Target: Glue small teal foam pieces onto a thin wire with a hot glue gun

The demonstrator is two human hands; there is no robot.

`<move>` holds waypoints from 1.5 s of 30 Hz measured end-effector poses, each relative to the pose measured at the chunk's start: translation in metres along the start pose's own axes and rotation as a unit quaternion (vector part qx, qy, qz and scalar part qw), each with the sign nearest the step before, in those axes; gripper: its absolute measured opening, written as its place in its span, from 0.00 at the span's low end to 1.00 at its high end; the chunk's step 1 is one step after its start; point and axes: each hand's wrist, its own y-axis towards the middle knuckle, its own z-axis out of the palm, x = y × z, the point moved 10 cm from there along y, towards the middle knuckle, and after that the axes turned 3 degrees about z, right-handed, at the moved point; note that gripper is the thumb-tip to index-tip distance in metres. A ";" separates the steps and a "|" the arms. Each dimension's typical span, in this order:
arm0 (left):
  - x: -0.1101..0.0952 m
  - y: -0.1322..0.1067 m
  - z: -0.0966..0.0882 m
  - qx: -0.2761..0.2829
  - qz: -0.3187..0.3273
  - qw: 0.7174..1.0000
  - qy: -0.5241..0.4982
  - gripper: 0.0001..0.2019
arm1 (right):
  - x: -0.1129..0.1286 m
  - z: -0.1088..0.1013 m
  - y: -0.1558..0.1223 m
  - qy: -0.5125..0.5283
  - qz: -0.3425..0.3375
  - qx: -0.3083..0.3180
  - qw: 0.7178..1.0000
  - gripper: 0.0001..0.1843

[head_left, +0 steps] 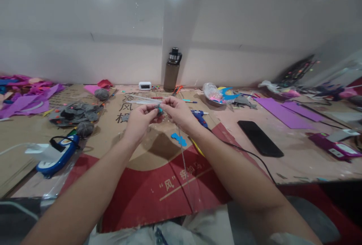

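Nearest the person, a red-printed cardboard (158, 196) sheet covers the worktop (294, 154), and a thin gray strand (183, 158) hangs down over it from the hands. A little further on lies a blue cutout (178, 138), just beside the strand. Above it the left hand (138, 121) and right hand (177, 112) meet, fingertips touching. Each grip is pinched nearly closed on a small gray-and-teal piece (160, 110), held in the air above the cardboard and too small to make out further. Just right of the right hand rests a blue glue gun (199, 116), its black cable (254, 157) running under the right forearm. A sweep of that arm could well drag the gun, or catch the loose strand and tug the piece out of so light a pinch. A phone (260, 138) lies well to the right, and a bottle (172, 69) stands against the back wall.
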 end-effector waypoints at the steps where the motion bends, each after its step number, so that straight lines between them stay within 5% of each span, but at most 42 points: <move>1: 0.000 0.000 0.000 0.001 0.008 1.000 0.010 0.13 | 0.001 0.000 0.000 -0.008 -0.004 -0.003 1.000 0.10; 8: -0.012 -0.003 0.001 0.001 0.067 0.994 0.082 0.11 | 0.001 -0.001 0.001 -0.045 -0.015 -0.013 0.999 0.07; 16: 0.004 0.006 -0.007 -0.009 -0.015 0.997 -0.080 0.11 | -0.005 0.004 0.001 -0.006 -0.006 0.012 1.000 0.11; 27: 0.007 0.007 -0.013 -0.033 -0.038 0.993 -0.109 0.12 | 0.008 0.003 0.000 -0.117 -0.070 -0.006 0.991 0.08; 32: 0.003 0.009 -0.024 -0.068 -0.003 0.993 -0.094 0.13 | 0.013 -0.052 -0.014 -0.329 -0.082 -0.097 0.936 0.13; 35: 0.006 0.010 -0.027 -0.073 0.004 0.994 -0.081 0.13 | -0.001 -0.103 -0.033 -0.539 -0.020 -0.179 0.823 0.15; 38: 0.007 0.011 -0.028 -0.075 0.011 0.995 -0.062 0.12 | -0.043 -0.131 -0.044 -0.639 0.110 -0.118 0.752 0.24; 41: 0.009 0.010 -0.027 -0.076 0.011 0.996 -0.046 0.11 | -0.071 -0.136 -0.045 -0.635 0.183 -0.054 0.748 0.22; 45: 0.013 0.010 -0.026 -0.068 0.004 0.997 -0.032 0.11 | -0.077 -0.147 -0.040 -0.560 0.248 -0.086 0.786 0.17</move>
